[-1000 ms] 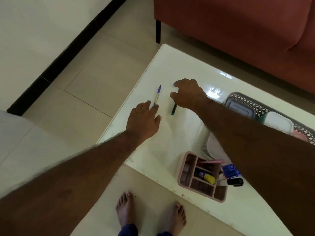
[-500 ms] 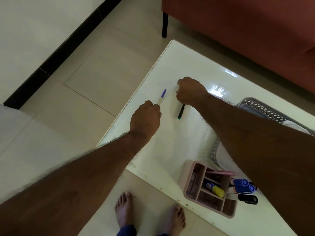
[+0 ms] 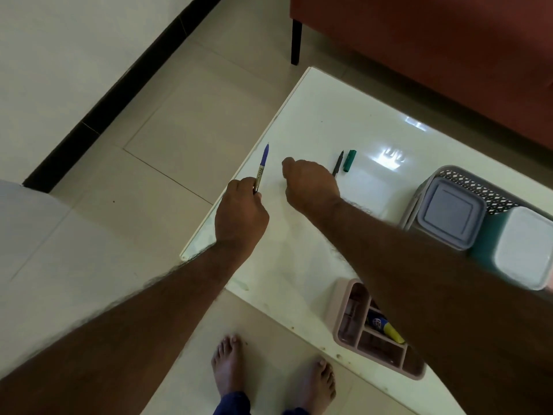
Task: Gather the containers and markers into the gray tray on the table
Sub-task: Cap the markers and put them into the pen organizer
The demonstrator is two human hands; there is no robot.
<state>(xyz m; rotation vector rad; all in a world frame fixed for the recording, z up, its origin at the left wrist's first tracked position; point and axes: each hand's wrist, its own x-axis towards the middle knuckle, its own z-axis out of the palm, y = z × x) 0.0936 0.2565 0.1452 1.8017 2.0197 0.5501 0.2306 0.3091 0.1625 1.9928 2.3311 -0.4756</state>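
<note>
My left hand pinches a blue pen by its lower end, tip pointing away, over the table's left edge. My right hand is curled beside it. A thin black marker reaches out from behind that hand's right side; I cannot tell if the fingers grip it. A green cap lies next to the marker. The gray tray stands at the right and holds a gray-lidded container and a teal container with a white lid.
A pink divided organizer with a blue and yellow marker inside sits at the near edge of the white table, partly under my right forearm. A red sofa stands behind. My bare feet are on the tiled floor below.
My left hand has closed on the blue pen and lifted it. My right hand has drawn back; the black marker now shows to its right, with a green cap beside it.
</note>
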